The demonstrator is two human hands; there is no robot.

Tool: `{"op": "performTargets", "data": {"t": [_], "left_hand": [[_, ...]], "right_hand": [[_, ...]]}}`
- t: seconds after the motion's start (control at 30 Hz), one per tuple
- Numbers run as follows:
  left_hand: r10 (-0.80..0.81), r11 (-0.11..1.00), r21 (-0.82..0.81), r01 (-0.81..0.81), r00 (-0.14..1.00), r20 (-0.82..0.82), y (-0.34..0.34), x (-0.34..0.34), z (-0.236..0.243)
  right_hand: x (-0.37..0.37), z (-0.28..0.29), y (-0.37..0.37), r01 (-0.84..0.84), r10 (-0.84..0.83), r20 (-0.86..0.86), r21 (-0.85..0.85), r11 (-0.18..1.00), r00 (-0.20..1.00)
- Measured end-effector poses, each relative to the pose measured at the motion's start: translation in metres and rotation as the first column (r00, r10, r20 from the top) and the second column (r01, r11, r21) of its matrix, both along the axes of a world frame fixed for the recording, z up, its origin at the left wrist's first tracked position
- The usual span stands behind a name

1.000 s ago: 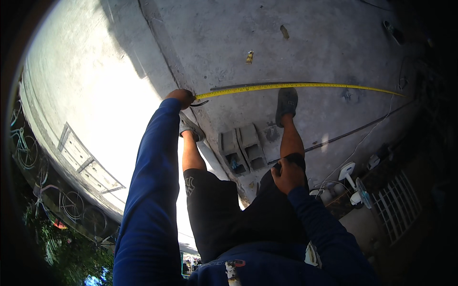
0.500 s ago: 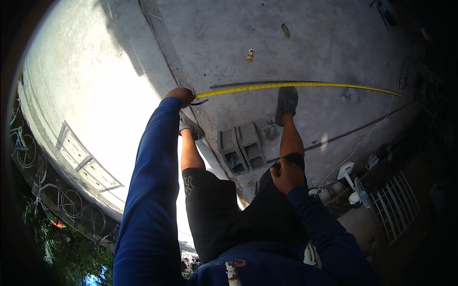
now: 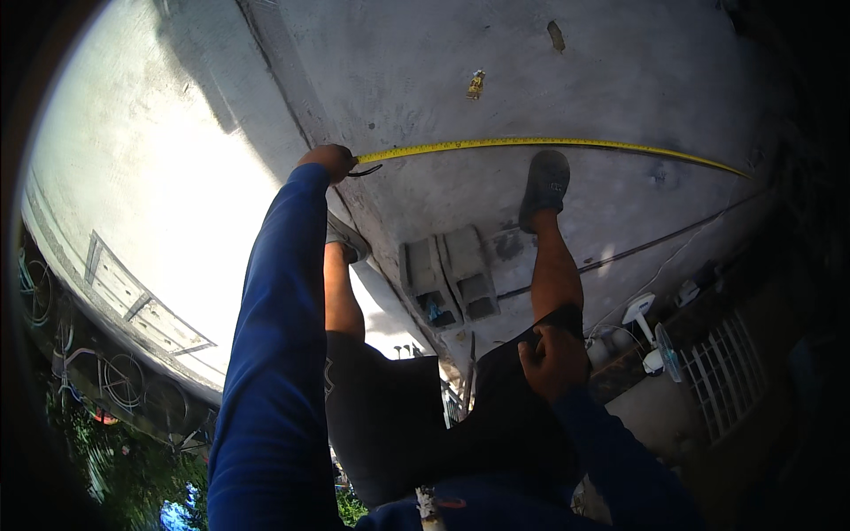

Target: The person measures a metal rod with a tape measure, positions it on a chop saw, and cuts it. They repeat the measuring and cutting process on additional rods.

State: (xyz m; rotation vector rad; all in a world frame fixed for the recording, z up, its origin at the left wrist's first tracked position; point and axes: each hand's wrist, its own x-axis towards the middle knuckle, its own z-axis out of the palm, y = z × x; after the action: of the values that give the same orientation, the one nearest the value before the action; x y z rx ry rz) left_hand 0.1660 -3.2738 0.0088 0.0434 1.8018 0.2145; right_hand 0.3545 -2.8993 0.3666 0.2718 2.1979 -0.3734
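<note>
My left hand (image 3: 328, 163) is closed around the near end of a yellow tape measure (image 3: 496, 142), whose case is hidden in the fist. A dark wrist strap (image 3: 365, 171) dangles beside the fingers. The blade runs out in a long, slightly bowed line to the right, past my right shoe (image 3: 544, 184), and its far end fades into shadow. My right hand (image 3: 556, 361) rests on the right leg of my black shorts, thumb apart from the fingers, holding nothing that I can see.
Two grey hollow concrete blocks (image 3: 462, 281) lie between my feet. A thin dark bar (image 3: 642, 243) lies along the floor at the right. A white fan (image 3: 660, 350) and a white metal grille (image 3: 728, 376) are at lower right. Bicycles (image 3: 121, 380) stand far left.
My left hand has shifted slightly up and left with the tape measure. The dark line beside the blade is no longer distinct. My right hand and leg have moved a little to the right.
</note>
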Motion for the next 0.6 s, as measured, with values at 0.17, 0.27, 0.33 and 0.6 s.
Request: {"op": "performTargets", "data": {"t": [0.17, 0.27, 0.33, 0.6], "left_hand": [[-0.007, 1.000, 0.023, 0.007, 1.000, 0.006, 0.001, 0.006, -0.049], [0.020, 1.000, 0.019, -0.021, 0.999, 0.047, 0.001, 0.008, -0.068], [0.041, 0.999, -0.001, -0.041, 0.993, 0.109, 0.002, 0.009, -0.077], [-0.031, 0.999, 0.017, 0.030, 0.997, 0.064, 0.000, 0.016, -0.102]], "right_hand": [[-0.004, -0.011, -0.015, -0.067, 0.068, -0.070, 0.026, 0.997, 0.995], [-0.009, -0.015, -0.022, -0.073, 0.076, -0.066, 0.042, 0.996, 0.995], [-0.012, -0.016, -0.025, -0.083, 0.085, -0.039, 0.042, 0.996, 0.996], [-0.019, -0.021, -0.030, -0.098, 0.099, -0.025, 0.041, 0.994, 0.995]]}}
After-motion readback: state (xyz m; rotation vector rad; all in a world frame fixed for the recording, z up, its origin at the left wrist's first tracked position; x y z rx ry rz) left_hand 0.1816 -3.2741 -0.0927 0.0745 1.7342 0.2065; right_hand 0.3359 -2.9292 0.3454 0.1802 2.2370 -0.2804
